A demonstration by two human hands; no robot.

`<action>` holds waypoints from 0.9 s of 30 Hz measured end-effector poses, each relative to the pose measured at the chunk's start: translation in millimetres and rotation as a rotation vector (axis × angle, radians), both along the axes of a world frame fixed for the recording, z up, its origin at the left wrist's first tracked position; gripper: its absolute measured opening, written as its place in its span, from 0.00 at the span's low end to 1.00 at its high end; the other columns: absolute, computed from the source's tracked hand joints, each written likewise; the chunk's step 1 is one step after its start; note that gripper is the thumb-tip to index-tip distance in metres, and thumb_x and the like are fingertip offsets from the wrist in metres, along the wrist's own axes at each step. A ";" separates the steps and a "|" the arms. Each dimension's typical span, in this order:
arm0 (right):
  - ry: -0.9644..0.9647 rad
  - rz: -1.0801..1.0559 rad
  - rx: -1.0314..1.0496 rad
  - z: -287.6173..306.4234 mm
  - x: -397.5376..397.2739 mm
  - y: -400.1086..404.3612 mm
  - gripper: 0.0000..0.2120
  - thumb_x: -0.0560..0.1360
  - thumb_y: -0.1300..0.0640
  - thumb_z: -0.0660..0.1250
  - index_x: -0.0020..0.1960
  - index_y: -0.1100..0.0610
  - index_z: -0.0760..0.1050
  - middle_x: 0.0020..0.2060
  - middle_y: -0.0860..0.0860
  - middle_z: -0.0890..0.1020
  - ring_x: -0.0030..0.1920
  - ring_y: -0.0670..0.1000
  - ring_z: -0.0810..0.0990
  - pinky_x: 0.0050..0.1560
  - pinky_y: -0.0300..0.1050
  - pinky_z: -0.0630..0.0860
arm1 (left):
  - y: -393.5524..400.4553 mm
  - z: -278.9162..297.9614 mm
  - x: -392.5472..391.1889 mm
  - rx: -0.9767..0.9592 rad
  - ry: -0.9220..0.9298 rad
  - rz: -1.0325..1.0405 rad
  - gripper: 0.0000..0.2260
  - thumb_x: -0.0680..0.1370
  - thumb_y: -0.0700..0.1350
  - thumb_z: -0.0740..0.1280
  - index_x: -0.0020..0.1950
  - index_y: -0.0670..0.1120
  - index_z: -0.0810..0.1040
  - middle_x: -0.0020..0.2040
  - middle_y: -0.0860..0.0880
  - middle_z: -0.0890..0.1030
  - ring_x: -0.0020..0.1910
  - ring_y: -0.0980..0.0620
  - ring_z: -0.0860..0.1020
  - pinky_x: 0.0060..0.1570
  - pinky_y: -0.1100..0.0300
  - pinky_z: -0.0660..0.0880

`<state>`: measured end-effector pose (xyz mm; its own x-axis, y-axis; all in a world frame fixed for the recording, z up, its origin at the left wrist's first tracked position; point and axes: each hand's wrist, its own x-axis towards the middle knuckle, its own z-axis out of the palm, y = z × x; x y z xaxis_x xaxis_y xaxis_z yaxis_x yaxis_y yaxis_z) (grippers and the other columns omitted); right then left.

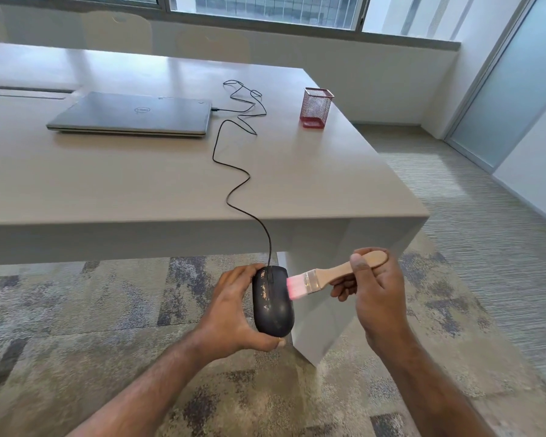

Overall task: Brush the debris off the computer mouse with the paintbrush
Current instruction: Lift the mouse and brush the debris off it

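My left hand (234,313) grips a black wired computer mouse (273,301) from its left side, holding it in the air below the table's front edge. Pale debris specks sit on the mouse's left half. My right hand (372,298) holds a paintbrush (328,275) by its wooden handle. Its pink bristles touch the mouse's right side. The mouse cable (234,184) runs up over the table edge.
The cable snakes across the beige table (108,184) to a closed grey laptop (133,115). A red mesh pen holder (317,107) stands at the back right. Patterned carpet (76,326) lies below, and a glass door (511,105) is at the right.
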<state>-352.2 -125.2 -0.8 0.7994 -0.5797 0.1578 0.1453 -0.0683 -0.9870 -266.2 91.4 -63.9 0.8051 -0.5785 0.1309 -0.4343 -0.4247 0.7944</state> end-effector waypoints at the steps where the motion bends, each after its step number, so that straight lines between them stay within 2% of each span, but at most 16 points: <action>1: -0.004 0.022 0.025 -0.4 -0.1 3.3 0.03 0.83 0.62 0.60 0.51 0.57 0.71 0.29 0.57 0.81 0.27 0.56 0.79 0.27 0.42 0.77 | -0.6 0.4 0.0 0.003 0.000 0.001 0.55 0.52 0.60 0.81 0.76 0.55 0.63 0.66 0.68 0.64 0.68 0.61 0.62 0.66 0.65 0.61; 4: 0.022 0.076 0.025 -5.1 -2.7 10.8 0.02 0.83 0.62 0.59 0.52 0.59 0.70 0.29 0.56 0.82 0.28 0.55 0.80 0.27 0.41 0.77 | -2.0 2.0 0.6 -0.002 -0.004 0.004 0.54 0.52 0.59 0.81 0.75 0.54 0.64 0.65 0.65 0.66 0.68 0.62 0.63 0.66 0.64 0.62; 8: 0.056 0.002 0.001 -9.1 -8.4 3.9 0.03 0.83 0.62 0.59 0.51 0.59 0.70 0.30 0.58 0.81 0.28 0.54 0.80 0.28 0.41 0.78 | 0.4 0.4 0.4 0.007 0.020 0.007 0.56 0.51 0.61 0.81 0.76 0.53 0.64 0.66 0.61 0.66 0.68 0.60 0.63 0.68 0.64 0.61; 10: 0.047 -0.030 0.003 -7.7 -9.9 0.8 0.03 0.83 0.62 0.59 0.51 0.58 0.71 0.30 0.56 0.81 0.27 0.53 0.80 0.28 0.41 0.78 | 2.0 -1.5 -0.1 0.007 0.033 0.010 0.56 0.51 0.62 0.81 0.76 0.55 0.63 0.66 0.61 0.66 0.68 0.60 0.62 0.67 0.66 0.60; 13: 0.006 0.010 0.032 -5.7 -9.8 6.0 0.03 0.83 0.62 0.59 0.51 0.58 0.71 0.29 0.54 0.82 0.27 0.53 0.80 0.27 0.41 0.78 | 0.9 -0.9 0.4 0.008 0.029 0.013 0.55 0.52 0.61 0.82 0.76 0.53 0.64 0.66 0.59 0.67 0.67 0.59 0.64 0.68 0.63 0.62; 16: -0.010 0.072 0.028 -8.0 -9.3 13.3 0.03 0.83 0.63 0.59 0.51 0.58 0.70 0.29 0.54 0.82 0.27 0.53 0.79 0.27 0.42 0.77 | -0.3 -0.2 1.9 -0.015 0.019 0.013 0.53 0.51 0.62 0.81 0.73 0.56 0.66 0.64 0.64 0.67 0.66 0.61 0.64 0.65 0.65 0.64; 20: 0.010 0.031 -0.030 -12.0 -11.8 6.6 0.02 0.83 0.63 0.59 0.51 0.59 0.70 0.28 0.54 0.82 0.28 0.55 0.79 0.28 0.44 0.77 | 1.8 -1.5 4.0 -0.030 0.032 0.009 0.51 0.51 0.62 0.81 0.71 0.63 0.63 0.63 0.70 0.64 0.66 0.69 0.61 0.61 0.73 0.60; 27: -0.042 0.080 -0.022 -12.1 -13.5 10.2 0.03 0.83 0.63 0.60 0.52 0.58 0.71 0.30 0.54 0.82 0.27 0.54 0.80 0.28 0.43 0.78 | 2.6 -6.9 7.1 -0.022 0.093 0.046 0.53 0.49 0.63 0.83 0.71 0.64 0.62 0.64 0.69 0.62 0.65 0.65 0.64 0.64 0.67 0.61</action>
<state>-365.6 -115.0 -13.0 0.8353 -0.5105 0.2042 0.1923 -0.0767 -0.9783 -259.0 94.0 -70.7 0.8399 -0.5387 0.0668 -0.3387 -0.4240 0.8399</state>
